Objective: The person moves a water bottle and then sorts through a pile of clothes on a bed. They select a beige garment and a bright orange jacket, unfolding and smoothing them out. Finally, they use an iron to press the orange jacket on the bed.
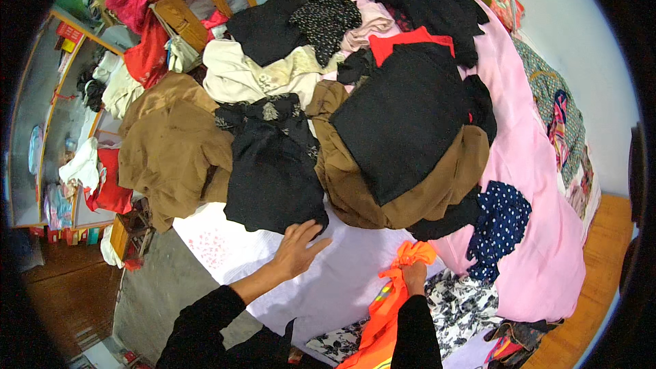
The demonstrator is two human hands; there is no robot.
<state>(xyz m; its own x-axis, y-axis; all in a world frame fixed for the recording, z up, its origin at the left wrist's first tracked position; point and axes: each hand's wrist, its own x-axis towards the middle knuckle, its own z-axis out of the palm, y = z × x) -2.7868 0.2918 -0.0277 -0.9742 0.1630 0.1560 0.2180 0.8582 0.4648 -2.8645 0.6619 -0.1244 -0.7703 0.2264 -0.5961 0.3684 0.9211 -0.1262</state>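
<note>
Work looks partway along: an orange garment (383,321) is bunched in the right hand (414,278), gripped near its upper end above a pale sheet (301,294) and not yet set down. The left hand (299,249) rests, loosely spread, on the lower edge of a black garment (273,181). A squarish black piece (410,116) lying flat atop a brown garment (441,188) seems already placed, while a crumpled brown heap (174,154) and a navy polka-dot piece (501,225) look unarranged.

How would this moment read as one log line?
left hand: at nearest black cloth | right hand: gripping orange cloth | nearby: blue polka-dot cloth
</note>
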